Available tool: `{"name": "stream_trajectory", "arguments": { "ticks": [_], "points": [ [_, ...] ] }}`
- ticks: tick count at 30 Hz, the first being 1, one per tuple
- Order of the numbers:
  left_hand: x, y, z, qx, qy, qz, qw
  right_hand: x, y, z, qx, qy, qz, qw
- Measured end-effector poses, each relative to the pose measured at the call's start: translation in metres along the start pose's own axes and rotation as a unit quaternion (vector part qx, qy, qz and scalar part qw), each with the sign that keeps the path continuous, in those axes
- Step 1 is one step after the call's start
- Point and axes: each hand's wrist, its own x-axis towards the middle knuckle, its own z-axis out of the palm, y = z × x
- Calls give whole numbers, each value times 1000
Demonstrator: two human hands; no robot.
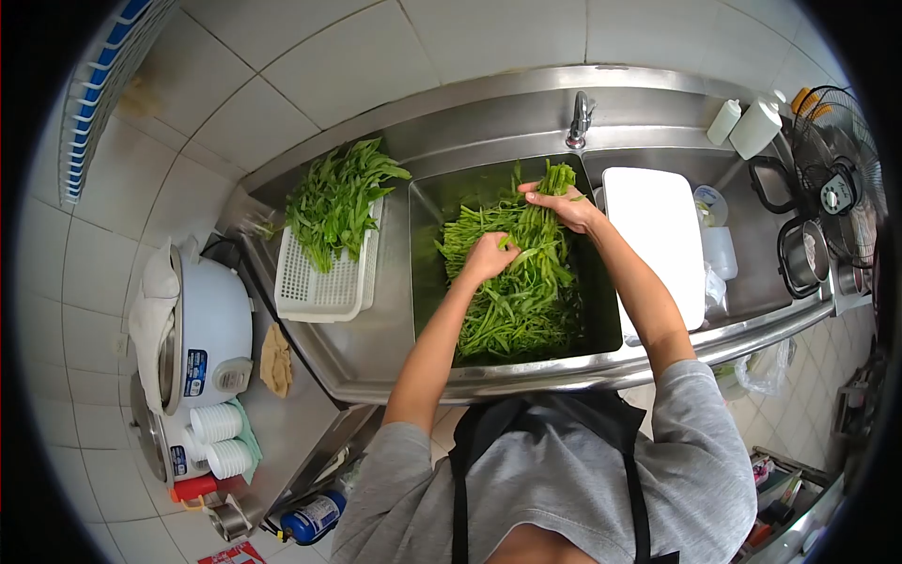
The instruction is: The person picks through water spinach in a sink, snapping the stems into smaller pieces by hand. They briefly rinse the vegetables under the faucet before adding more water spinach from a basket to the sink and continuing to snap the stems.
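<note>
I saw my left hand (pixel 489 258) and right hand (pixel 561 205) clamped on long green leafy stalks (pixel 517 282) heaped in the steel sink basin (pixel 427 202); 1 washed batch (pixel 336 197) lay on the white slotted plastic basket (pixel 319 282), most stalks remaining.

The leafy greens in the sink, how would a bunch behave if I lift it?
The greens would probably flop, since the stems are long and thin. Loose stalks may slip from the right hand and left hand, being an untied tangle.
</note>
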Motion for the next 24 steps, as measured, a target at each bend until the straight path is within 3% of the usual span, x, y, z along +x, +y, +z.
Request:
{"name": "stream_trajectory", "arguments": {
  "ticks": [2,3,7,10,13,14,16,19,24],
  "points": [
    [3,-9,-6,-23,22,21,999,4,5,-11,-148,21,-16,989],
    [-4,1,-17,-32,14,-5,999,2,1,-12,-139,26,33,989],
    [-3,-5,-31,0,79,-14,997,0,3,-19,-139,35,39,989],
    [-2,-18,-23,-14,98,-2,995,3,10,-22,-140,33,-42,989],
    [-12,-27,-8,-89,-51,45,994,4,10,-19,-10,18,9,1000],
    [-10,-26,-3,-49,-117,-4,992,5,9,-17,35,13,15,999],
    [-18,-14,8,-137,-101,-24,985,8,8,-11,44,22,-2,999],
    [-17,-6,7,-127,-83,-34,988,9,6,-3,66,25,-5,997],
    [-13,-22,-19,-87,-76,-20,993,10,-1,-12,-77,45,-3,996]
  ]
}}
